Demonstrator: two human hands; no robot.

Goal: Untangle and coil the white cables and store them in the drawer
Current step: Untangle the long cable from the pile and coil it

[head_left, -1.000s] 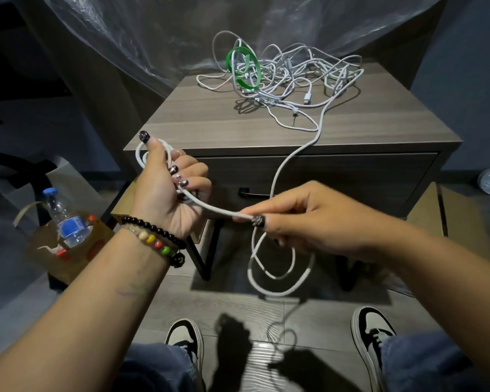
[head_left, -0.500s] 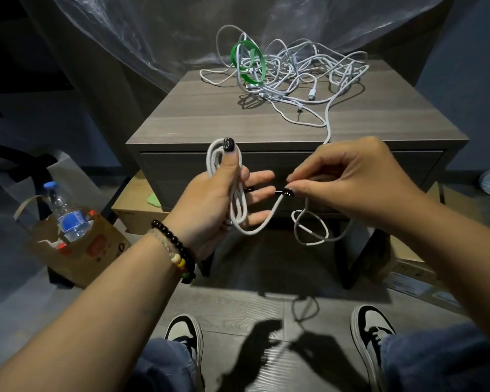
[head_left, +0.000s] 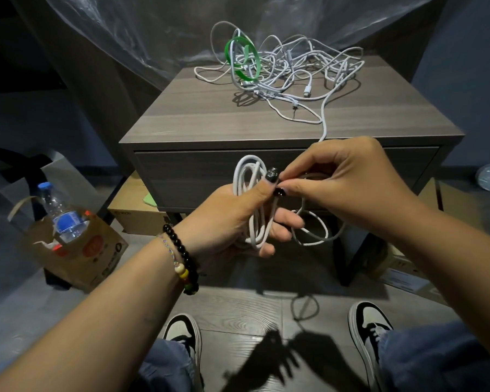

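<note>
No legible text or labels

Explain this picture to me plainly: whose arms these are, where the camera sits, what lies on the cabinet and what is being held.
No machine here: a person wears one camera on the head, looking down at their own bare hands. The left hand, with bead bracelets at its wrist, holds a coil of white cable under its thumb. The right hand pinches the same cable beside that thumb, and a loose loop hangs below. The cable runs up to a tangled pile of white cables, with a green strap in it, on the grey wooden cabinet. Its drawer is closed.
</note>
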